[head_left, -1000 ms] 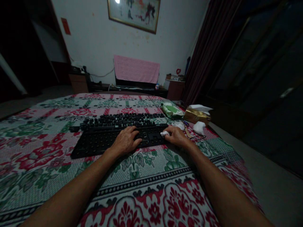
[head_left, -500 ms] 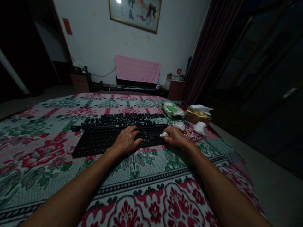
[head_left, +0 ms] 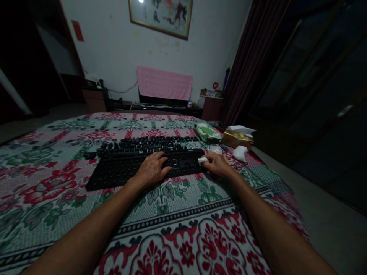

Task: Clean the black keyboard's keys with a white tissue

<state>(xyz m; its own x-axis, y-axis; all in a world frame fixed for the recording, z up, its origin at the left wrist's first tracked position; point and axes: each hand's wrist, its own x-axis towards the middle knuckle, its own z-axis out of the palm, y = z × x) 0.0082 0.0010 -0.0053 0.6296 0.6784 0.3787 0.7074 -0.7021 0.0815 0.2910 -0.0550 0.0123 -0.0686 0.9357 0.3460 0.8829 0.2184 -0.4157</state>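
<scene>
A black keyboard (head_left: 114, 173) with its keycaps off lies on a patterned bedspread. My left hand (head_left: 151, 167) rests on the middle of it, fingers stretched out and thumb apart. At the keyboard's right end, my right hand (head_left: 217, 163) pinches a small crumpled white tissue (head_left: 203, 160) between thumb and fingers. The loose black keycaps (head_left: 149, 143) lie in a long heap along the keyboard's far edge.
A green-and-white packet (head_left: 207, 131) and a golden tissue box (head_left: 237, 137) stand beyond my right hand. A crumpled white tissue (head_left: 240, 153) and a dark cable lie nearby. The bed's right edge drops to the floor. A pink towel (head_left: 164, 83) hangs over a screen at the wall.
My right hand has shifted slightly to the right with the tissue, toward the keyboard's right end. My left hand stays in place on the keyboard.
</scene>
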